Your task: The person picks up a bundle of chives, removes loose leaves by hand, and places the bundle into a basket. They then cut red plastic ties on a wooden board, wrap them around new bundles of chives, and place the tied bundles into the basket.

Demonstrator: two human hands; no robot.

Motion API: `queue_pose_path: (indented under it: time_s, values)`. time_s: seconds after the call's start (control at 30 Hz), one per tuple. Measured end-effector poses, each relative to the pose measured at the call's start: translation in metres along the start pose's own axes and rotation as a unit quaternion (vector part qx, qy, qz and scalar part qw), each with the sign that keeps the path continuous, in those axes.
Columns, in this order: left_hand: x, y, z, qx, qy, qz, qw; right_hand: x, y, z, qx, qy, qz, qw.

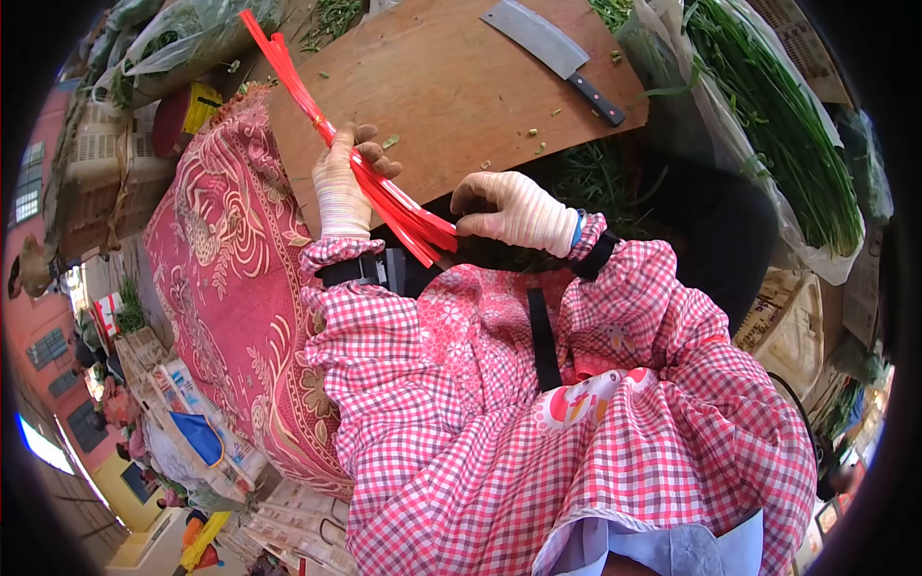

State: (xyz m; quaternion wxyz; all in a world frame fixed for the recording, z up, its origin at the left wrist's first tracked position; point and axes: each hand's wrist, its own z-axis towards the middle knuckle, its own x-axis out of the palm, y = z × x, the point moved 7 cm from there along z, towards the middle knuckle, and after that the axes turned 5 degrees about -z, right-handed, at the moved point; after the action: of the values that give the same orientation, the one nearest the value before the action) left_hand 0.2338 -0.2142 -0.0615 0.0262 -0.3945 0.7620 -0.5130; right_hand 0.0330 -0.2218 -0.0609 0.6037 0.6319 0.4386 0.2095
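A long bundle of flat red plastic strips (401, 208) slants from the upper left down to my lap. My left hand (344, 180), in a striped knit glove with brownish fingers, is wrapped around the middle of it. At the lower end, my right hand (519, 211), gloved the same way, has its fingers curled and its fingertips at the strip ends. Its pinch is partly hidden. Beyond both hands lies a brown wooden board (423, 72) with small green scraps. A cleaver (543, 40) with a black handle rests on the board's far right side.
Long green stalks (778, 115) fill a plastic bag at the right. A pink patterned cloth (240, 278) drapes at my left. Bagged greens (178, 38) stand at the upper left, and a plastic crate (788, 322) is at the right. Cut greens (595, 182) lie below the board's edge.
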Motion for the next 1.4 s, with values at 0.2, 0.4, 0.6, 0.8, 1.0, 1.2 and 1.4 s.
queue_pose_path:
  time_s: [0.2, 0.4, 0.6, 0.8, 1.0, 1.2, 1.4]
  values:
    - [0.000, 0.003, 0.002, -0.016, 0.003, 0.007, 1.000, 0.001, -0.005, 0.001, 0.005, -0.020, 0.043, 0.999]
    - [-0.006, 0.003, 0.006, -0.008, 0.004, -0.013, 1.000, 0.005, -0.027, 0.000, 0.091, -0.036, 0.228, 0.969]
    - [-0.008, 0.002, 0.007, -0.007, -0.005, -0.013, 1.000, 0.019, -0.021, -0.011, 0.131, 0.054, 0.275, 0.951]
    - [-0.011, 0.003, 0.009, -0.005, -0.010, -0.032, 0.999, 0.028, -0.014, -0.011, 0.122, 0.057, 0.324, 0.936]
    - [-0.013, 0.002, 0.007, 0.005, -0.013, -0.060, 0.998, 0.026, -0.012, -0.010, 0.115, 0.044, 0.325, 0.937]
    - [-0.009, 0.002, 0.005, 0.006, -0.030, -0.067, 0.997, 0.024, -0.021, -0.006, 0.155, -0.014, 0.285, 0.946]
    - [-0.038, -0.009, 0.023, 0.008, -0.009, -0.095, 0.995, 0.011, -0.026, -0.015, 0.192, 0.030, 0.173, 0.966]
